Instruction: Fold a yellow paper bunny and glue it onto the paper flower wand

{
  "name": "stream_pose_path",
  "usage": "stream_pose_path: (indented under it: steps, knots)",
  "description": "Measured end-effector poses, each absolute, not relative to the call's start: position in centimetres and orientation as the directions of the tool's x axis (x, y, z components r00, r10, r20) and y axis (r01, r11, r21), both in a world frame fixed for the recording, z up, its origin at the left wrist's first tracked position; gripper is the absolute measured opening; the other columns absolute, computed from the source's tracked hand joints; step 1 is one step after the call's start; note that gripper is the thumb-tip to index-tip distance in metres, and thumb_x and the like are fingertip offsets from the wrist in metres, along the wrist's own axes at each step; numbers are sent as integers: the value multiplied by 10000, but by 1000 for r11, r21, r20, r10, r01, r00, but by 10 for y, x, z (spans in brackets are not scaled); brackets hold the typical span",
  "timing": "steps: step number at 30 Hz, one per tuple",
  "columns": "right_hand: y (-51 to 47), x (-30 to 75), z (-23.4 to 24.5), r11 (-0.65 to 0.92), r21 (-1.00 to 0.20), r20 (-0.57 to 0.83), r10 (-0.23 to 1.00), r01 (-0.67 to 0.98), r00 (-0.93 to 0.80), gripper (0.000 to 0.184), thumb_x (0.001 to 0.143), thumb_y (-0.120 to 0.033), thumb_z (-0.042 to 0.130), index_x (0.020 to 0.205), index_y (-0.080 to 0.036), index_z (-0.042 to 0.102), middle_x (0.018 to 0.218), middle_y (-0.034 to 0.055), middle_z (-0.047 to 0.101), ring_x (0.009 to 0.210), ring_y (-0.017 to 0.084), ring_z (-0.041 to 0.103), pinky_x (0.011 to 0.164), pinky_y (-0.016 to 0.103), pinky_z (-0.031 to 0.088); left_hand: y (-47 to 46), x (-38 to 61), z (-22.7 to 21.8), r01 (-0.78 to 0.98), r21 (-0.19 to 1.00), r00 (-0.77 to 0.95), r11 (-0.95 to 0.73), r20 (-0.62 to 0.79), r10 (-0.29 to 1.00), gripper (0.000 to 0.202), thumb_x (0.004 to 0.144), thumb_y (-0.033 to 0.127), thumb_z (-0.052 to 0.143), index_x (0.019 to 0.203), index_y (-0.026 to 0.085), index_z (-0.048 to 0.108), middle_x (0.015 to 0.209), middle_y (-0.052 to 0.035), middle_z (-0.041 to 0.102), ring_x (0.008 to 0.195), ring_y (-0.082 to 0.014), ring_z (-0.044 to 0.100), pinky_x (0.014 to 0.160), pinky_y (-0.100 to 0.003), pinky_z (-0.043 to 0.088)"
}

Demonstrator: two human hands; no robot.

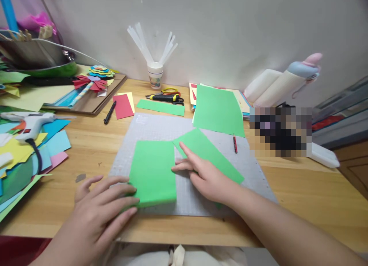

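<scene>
A green sheet of paper (153, 170) lies on the grey cutting mat (189, 204), its near edge slightly raised. My left hand (105, 204) rests at its lower left corner with fingers stretched out over the edge. To the right, my right hand (204, 174) lies partly over a second green paper piece (212, 152), which is tilted. Its index finger points out near that piece's left corner, and another fingertip touches or nearly touches the right edge of the first sheet. The right hand's remaining fingers are partly hidden.
A red pencil (235, 144) and a large green sheet (220, 110) lie behind. Farther back are a green strip (160, 107), a utility knife (164, 98), a black pen (110, 112) and a paper cup (155, 75) with straws. A glue gun (28, 124) sits on paper scraps at left.
</scene>
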State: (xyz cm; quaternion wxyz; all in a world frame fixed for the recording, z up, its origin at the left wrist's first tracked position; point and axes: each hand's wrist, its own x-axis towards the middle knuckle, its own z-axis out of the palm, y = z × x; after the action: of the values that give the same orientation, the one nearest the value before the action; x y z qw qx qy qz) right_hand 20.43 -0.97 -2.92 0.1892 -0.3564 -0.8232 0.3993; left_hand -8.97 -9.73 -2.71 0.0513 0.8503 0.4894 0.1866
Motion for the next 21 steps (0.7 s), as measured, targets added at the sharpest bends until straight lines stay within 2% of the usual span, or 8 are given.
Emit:
stream_pose_path:
  steps: [2, 6, 9, 12, 14, 17, 21]
  knots:
    - [-8, 205, -34, 391, -818, 23, 756, 423, -654, 898, 803, 17, 339, 1572, -252, -37, 1242, 15, 700, 1304, 189, 519, 1110, 513, 391, -82, -90, -21, 830, 278, 425, -483, 243, 872, 216, 915, 359, 495, 861, 326, 701, 908, 21, 752, 987, -261, 642, 885, -442, 350]
    - [-9, 205, -39, 401, -830, 60, 756, 389, -652, 888, 812, 6, 355, 1572, -272, -12, 1225, 5, 707, 1282, 187, 540, 1109, 515, 393, -43, -89, -17, 901, 271, 324, -340, 102, 941, 355, 920, 484, 447, 732, 273, 661, 811, -4, 726, 820, -248, 638, 854, -460, 358]
    - [-11, 206, -41, 473, -790, 144, 762, 390, -632, 837, 807, 5, 359, 1565, -261, 124, 1304, 41, 659, 1286, 181, 538, 1118, 504, 385, -17, -85, -18, 921, 229, 312, -316, 55, 949, 384, 904, 507, 442, 685, 259, 637, 759, -17, 708, 801, -258, 628, 851, -484, 343]
    - [-12, 207, -38, 601, -672, 226, 723, 433, -653, 726, 780, 12, 364, 1481, -177, 373, 1474, 97, 504, 1391, 179, 419, 1190, 499, 259, 0, -81, -18, 921, 203, 327, -332, 54, 943, 370, 885, 513, 464, 674, 256, 627, 759, -27, 709, 805, -270, 632, 839, -494, 337]
    - [-12, 207, -34, 664, -590, 217, 678, 459, -702, 663, 781, 2, 364, 1419, -148, 464, 1523, 103, 439, 1438, 182, 343, 1215, 530, 135, 6, -78, -19, 922, 190, 333, -338, 59, 941, 353, 877, 515, 484, 675, 260, 621, 752, -27, 707, 802, -271, 632, 831, -490, 339]
    - [-12, 206, -30, 704, -523, 142, 629, 481, -765, 624, 808, -38, 367, 1411, -152, 479, 1533, 88, 425, 1464, 204, 291, 1198, 598, 20, 12, -76, -21, 926, 168, 329, -338, 81, 941, 331, 869, 505, 507, 664, 264, 604, 742, -27, 706, 808, -274, 632, 831, -488, 340]
    - [-10, 205, -29, 691, -496, 57, 631, 526, -774, 612, 826, -69, 375, 1422, -169, 472, 1524, 77, 438, 1464, 217, 290, 1186, 619, -15, 15, -75, -24, 931, 145, 318, -336, 137, 938, 307, 867, 495, 530, 689, 254, 597, 762, -35, 702, 810, -288, 638, 830, -506, 349]
